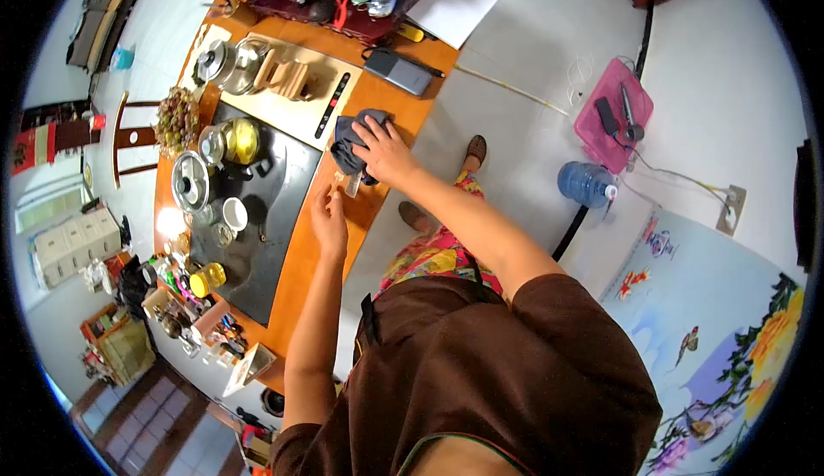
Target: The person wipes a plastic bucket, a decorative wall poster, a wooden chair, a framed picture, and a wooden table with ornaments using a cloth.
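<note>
My right hand (386, 154) lies over a bunched dark grey cloth (348, 143) at the near edge of the wooden table. Its fingers spread across the cloth and press into it. Just below the cloth, a small clear piece (353, 186) rests at the table edge; its kind is too small to tell. My left hand (329, 218) is beside that piece over the wood, palm turned inward. Its fingers are loosely bent and apart, and I see nothing held in them.
A black tray (283, 186) carries a white cup (234, 213), glass pots and a lidded bowl. Beyond the cloth are a beige stove panel (322, 81) with a kettle (225, 62), a grey power bank (399, 72) and white paper (452, 8). A water jug (586, 184) stands on the floor.
</note>
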### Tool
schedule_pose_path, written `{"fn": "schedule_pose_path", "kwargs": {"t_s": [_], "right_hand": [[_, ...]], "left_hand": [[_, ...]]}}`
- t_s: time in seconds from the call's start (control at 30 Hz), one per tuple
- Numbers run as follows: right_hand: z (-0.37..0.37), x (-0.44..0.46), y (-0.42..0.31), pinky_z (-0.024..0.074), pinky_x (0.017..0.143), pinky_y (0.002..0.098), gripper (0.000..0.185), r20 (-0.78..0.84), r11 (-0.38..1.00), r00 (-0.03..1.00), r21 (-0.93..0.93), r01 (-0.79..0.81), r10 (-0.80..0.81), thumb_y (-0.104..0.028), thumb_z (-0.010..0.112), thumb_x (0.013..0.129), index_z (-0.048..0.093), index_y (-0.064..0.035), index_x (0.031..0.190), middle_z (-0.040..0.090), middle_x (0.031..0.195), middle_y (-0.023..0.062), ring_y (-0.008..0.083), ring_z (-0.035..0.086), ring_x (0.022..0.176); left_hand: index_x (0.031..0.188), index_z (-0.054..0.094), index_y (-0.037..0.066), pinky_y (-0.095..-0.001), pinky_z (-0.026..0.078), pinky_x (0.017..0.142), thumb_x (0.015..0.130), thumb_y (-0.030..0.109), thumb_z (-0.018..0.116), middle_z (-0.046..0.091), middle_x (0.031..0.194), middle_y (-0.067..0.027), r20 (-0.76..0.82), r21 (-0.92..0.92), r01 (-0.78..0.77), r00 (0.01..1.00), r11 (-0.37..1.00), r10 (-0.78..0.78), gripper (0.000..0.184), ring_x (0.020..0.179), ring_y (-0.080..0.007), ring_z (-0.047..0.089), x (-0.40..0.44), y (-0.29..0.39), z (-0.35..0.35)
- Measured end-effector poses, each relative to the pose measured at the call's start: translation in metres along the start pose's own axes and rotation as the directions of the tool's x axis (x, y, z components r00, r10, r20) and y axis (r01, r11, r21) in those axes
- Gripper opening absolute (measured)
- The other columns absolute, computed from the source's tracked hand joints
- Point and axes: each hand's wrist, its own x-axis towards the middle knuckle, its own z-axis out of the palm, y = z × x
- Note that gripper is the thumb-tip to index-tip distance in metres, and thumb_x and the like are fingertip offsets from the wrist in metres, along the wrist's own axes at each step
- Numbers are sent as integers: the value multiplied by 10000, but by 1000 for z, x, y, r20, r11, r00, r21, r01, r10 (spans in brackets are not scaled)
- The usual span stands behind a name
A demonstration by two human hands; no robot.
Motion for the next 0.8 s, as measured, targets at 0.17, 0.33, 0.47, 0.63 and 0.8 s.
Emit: {"fn": "schedule_pose_path", "kwargs": {"t_s": [0.17,0.33,0.47,0.63,0.8], "right_hand": [[12,-68,-4,365,1079,533,306,-206,986,979,160,37,-3,-146,659,797,631,-92,1097,492,1400,154,381,388,1356],[7,-120,14,382,1048,484,339,-264,739,855,647,-187,447,-102,576,826,577,-27,1157,512,1324,202,403,421,1306],[28,-90,78,390,975,407,366,170,-48,342,940,-337,924,-115,548,870,516,-1,1217,549,1207,148,302,494,1151],[34,-28,104,406,884,297,352,352,-468,417,856,217,838,-132,531,869,561,-57,1211,574,1046,25,154,506,931],[40,-54,47,426,851,301,389,428,-523,430,843,128,795,-117,499,854,576,-63,1231,569,1034,20,143,512,930]], "left_hand": [[1291,545,-20,-440,416,1024,981,186,572,540,1331,-215,63,339,-323,945,884,321,373,1233,-382,507,4,20,10],[1391,479,42,-467,329,1111,908,213,651,430,1459,-218,354,525,-619,783,584,512,541,1357,-421,380,22,47,44],[1455,420,89,-510,275,1144,836,289,715,329,1547,-185,525,617,-693,716,374,460,715,1427,-397,286,32,60,67],[1491,372,127,-547,273,1135,813,329,735,256,1588,-153,608,675,-672,740,304,287,796,1445,-362,258,43,72,82],[1498,354,119,-552,306,1116,811,321,740,241,1588,-162,632,661,-683,730,310,260,813,1444,-365,261,44,78,79]]}}
